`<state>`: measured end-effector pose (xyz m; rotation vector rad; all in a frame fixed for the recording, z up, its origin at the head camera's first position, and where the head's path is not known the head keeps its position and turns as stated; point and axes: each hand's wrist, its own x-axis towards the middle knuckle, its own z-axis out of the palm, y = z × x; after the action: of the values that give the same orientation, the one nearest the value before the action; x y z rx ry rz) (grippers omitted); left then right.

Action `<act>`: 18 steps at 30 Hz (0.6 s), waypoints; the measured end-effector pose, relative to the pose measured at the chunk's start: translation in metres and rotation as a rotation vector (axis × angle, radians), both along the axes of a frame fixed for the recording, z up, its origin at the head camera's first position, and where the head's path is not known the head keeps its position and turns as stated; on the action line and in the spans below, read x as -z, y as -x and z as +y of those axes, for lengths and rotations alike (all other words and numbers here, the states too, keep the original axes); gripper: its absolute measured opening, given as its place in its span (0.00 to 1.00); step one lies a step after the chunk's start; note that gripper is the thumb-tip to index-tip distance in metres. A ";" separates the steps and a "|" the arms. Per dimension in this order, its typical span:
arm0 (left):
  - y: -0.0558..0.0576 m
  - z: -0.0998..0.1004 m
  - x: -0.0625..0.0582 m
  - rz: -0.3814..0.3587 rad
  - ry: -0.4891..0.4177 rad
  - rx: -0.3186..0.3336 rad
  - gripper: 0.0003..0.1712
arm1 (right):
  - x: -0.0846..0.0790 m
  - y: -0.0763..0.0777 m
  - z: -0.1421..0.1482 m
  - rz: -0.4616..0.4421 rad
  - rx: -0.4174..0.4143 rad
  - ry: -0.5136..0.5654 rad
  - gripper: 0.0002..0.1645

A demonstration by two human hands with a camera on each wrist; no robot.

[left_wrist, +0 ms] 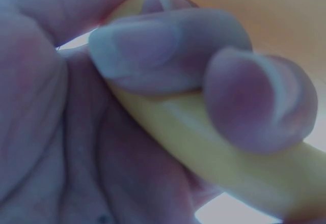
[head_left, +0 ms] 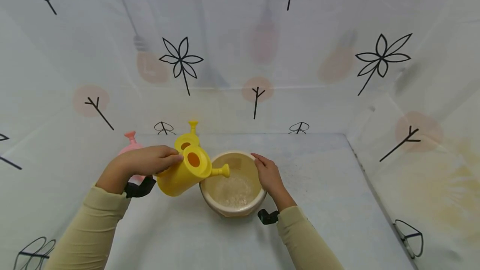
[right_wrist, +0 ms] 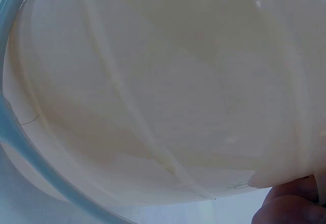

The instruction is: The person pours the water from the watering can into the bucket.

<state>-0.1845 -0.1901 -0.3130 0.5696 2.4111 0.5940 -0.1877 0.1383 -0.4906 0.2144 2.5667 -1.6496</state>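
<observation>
My left hand (head_left: 148, 160) grips a yellow watering can (head_left: 180, 177) by its handle. The left wrist view shows fingers (left_wrist: 173, 51) curled round the yellow handle (left_wrist: 173, 127). Tilted to the right, the can has its spout over a cream-coloured bowl (head_left: 234, 211). Rippled, bubbly water (head_left: 238, 191) lies in the bowl. At the bowl's right side, my right hand (head_left: 271, 178) holds the rim. The bowl's outer wall (right_wrist: 178, 91) fills most of the right wrist view, with fingers (right_wrist: 293, 203) against it at the lower right.
A second yellow watering can (head_left: 186, 140) stands behind the tilted one, partly hidden. Farther left is a pink watering can (head_left: 130, 147), mostly covered by my left hand. A white sheet (head_left: 240, 53) with plant drawings rises behind the white table (head_left: 311, 170).
</observation>
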 end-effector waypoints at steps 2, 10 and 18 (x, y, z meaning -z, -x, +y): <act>0.000 0.000 0.000 0.000 0.001 -0.001 0.22 | 0.000 0.000 0.000 0.007 -0.005 -0.003 0.24; 0.002 0.000 0.001 -0.004 0.006 0.005 0.22 | 0.000 0.000 0.000 0.011 -0.004 0.004 0.23; 0.002 0.002 -0.004 0.007 0.001 0.020 0.22 | -0.002 -0.001 0.002 0.021 -0.009 0.010 0.23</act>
<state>-0.1865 -0.1885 -0.3093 0.5960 2.4087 0.5829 -0.1863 0.1405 -0.4891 0.1862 2.5704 -1.6697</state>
